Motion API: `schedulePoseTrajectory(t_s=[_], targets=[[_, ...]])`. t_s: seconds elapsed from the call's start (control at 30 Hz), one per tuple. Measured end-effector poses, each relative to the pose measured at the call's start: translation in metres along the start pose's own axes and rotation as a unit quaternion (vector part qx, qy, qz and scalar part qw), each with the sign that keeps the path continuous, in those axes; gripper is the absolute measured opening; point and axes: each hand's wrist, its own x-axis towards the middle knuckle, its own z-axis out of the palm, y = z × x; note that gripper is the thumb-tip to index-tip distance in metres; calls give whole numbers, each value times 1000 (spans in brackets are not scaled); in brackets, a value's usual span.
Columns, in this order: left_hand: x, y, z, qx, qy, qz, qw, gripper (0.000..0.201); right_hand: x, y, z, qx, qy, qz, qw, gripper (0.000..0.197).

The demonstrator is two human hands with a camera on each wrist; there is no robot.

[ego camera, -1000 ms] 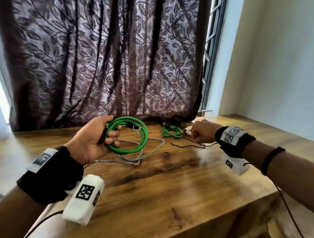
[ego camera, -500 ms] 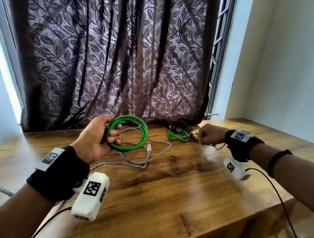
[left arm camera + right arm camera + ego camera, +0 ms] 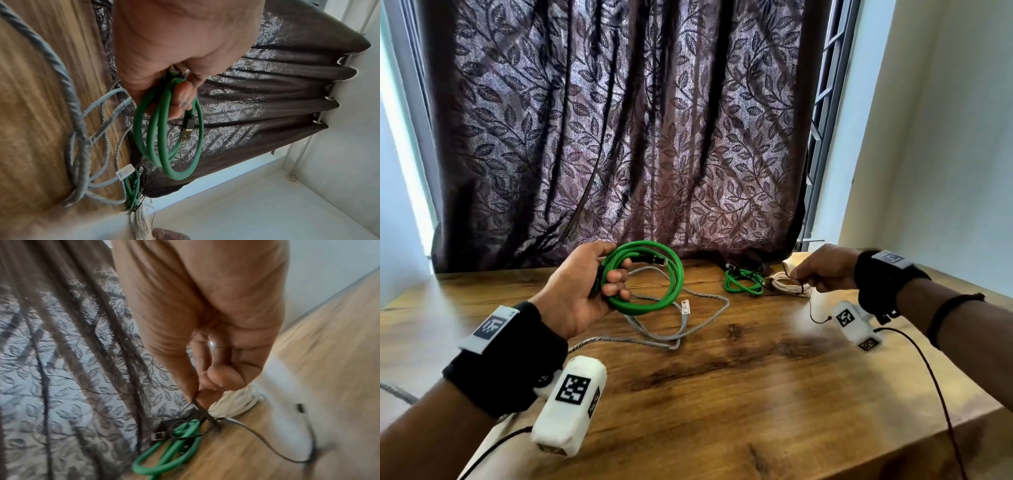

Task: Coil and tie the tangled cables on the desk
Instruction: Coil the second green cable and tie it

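My left hand (image 3: 613, 274) grips a thick green cable (image 3: 650, 305) wound into a coil and holds it above the wooden desk (image 3: 722, 394). The left wrist view shows its fingers (image 3: 180, 97) curled round the green coil (image 3: 170, 154), with the dark plug (image 3: 187, 129) hanging inside the loop. My right hand (image 3: 792, 274) is at the back right, where thumb and forefinger (image 3: 205, 386) pinch a thin black tie (image 3: 203, 412). That tie sits beside a white coiled cable (image 3: 236, 402) and a small green cable bundle (image 3: 743, 282). A loose grey cable (image 3: 674, 329) sprawls under the left hand.
A thin black wire (image 3: 813, 313) trails from the right hand onto the desk. A dark leaf-patterned curtain (image 3: 619, 137) hangs right behind the desk's far edge, and a pale wall (image 3: 945, 137) is on the right. The desk's near half is bare wood.
The head view has tilted up a little. My right hand has lifted slightly off the desk with the black tie pinched. My left hand still holds the green coil in much the same place.
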Motion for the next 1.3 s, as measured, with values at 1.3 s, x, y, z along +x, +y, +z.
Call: schedulePoseTrajectory(t_s=[1.3], targets=[[12,25,-32,-68,159,158,972,53,-117,-152,147,-31,-20,-568,822,16]])
